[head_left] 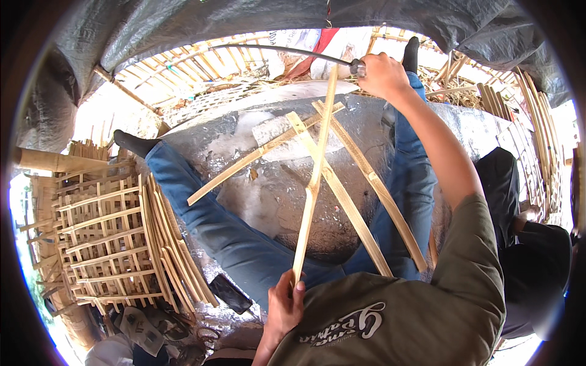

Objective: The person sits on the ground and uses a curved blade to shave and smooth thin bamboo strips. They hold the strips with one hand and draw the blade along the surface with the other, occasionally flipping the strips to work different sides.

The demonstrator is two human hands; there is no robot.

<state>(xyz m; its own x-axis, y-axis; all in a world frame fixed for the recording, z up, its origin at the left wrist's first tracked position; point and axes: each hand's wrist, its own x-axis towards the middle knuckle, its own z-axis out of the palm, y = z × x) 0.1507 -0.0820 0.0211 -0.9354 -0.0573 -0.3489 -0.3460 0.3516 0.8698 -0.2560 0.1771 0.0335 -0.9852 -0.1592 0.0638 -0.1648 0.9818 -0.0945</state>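
Observation:
My left hand (284, 308) is closed round the lower end of a long split bamboo strip (314, 183), which slants up and away from me. My right hand (383, 74) grips the handle of a machete (287, 50) with a long, slightly curved dark blade pointing left. The blade passes at the strip's far tip; whether they touch I cannot tell. Beneath the held strip lie several more: one bamboo strip (351, 204) crosses under it, another bamboo strip (381, 189) rests toward my right leg, and a third bamboo strip (244, 163) reaches over my left leg.
My outstretched legs (207, 201) frame a pale flat block (265, 133) on the grey ground. At left stand a bamboo lattice (104, 244), stacked strips (174, 244) and a black phone-like object (230, 294). Another person in dark clothes (531, 268) sits at right. Dark sheeting (244, 18) hangs overhead.

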